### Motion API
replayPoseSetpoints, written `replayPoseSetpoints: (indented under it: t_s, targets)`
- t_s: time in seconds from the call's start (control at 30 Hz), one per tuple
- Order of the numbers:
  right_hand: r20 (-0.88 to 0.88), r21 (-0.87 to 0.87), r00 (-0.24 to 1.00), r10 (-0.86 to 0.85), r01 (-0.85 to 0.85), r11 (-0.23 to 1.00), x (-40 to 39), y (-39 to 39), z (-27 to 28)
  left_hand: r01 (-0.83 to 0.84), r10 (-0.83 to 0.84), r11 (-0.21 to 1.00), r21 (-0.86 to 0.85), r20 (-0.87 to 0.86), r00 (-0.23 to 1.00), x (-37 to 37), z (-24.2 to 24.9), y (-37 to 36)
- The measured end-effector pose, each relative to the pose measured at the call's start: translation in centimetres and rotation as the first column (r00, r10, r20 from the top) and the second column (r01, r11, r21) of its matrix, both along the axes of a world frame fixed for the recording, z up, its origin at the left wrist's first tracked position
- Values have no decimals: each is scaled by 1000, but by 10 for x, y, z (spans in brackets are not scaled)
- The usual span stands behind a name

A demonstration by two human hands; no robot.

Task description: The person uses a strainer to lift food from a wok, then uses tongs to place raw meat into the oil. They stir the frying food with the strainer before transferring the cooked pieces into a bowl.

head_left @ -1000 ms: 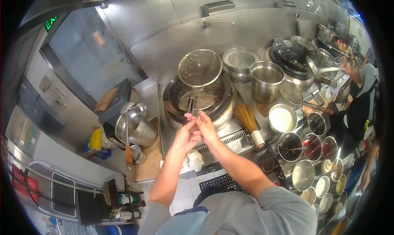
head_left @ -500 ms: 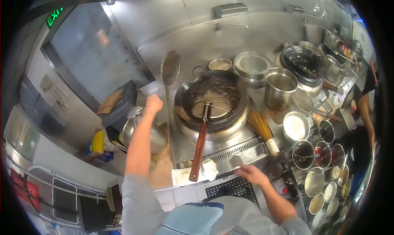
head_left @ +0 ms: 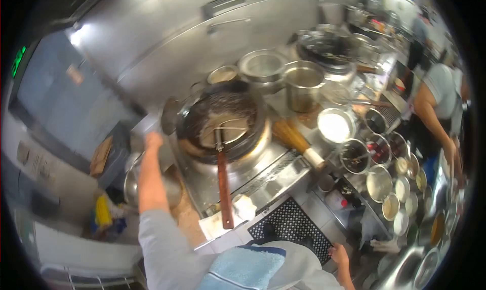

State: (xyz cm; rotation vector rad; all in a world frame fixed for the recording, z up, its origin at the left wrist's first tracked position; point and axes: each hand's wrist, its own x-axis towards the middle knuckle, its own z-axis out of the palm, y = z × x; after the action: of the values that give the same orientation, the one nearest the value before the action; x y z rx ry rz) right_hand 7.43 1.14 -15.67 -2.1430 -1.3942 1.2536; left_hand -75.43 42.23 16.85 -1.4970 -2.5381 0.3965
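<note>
My left hand point(head_left: 153, 139) is closed in a fist above the metal pot point(head_left: 174, 187) beside the stove; what it grips is hidden. A white container point(head_left: 146, 124) lies just beyond it. My right hand point(head_left: 339, 254) hangs low at my side near the floor mat, fingers loosely bent and apart, with nothing visible in it. In front of me a dark wok point(head_left: 238, 95) holds cloudy liquid. Across it rests a wire-framed tool with a long wooden handle point(head_left: 224, 188), reaching over a white cloth point(head_left: 245, 208) at the stove edge.
A bamboo brush point(head_left: 291, 134) lies right of the wok. Behind it stands a tall steel pot point(head_left: 304, 90). A bowl of white contents point(head_left: 335, 126) and several seasoning pots fill the right counter. Another person point(head_left: 438, 100) stands at the far right. A perforated black mat point(head_left: 293, 226) covers the floor.
The view has swung right, shifting the stove leftward and bringing more of the other person into sight. My right hand has dropped from the stove's front edge to my side. My left hand stays closed.
</note>
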Motion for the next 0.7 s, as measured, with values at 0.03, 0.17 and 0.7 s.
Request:
replayPoseSetpoints:
  t_s: [0.03, 0.17, 0.7]
  targets:
    - [36, 28, 999, -10, 9, 1000, -12, 7, 31, -8, 8, 1000, -30, 16, 1000, 18, 29, -5]
    - [193, 222, 981, 22, -65, 973, 4, -14, 25, -276, -113, 849, 450, 665, 738, 105, 92, -12]
    - [-711, -86, 61, -700, 981, 172, 256, -3, -59, -242, -169, 962, -123, 424, -890, 596, 2, 89]
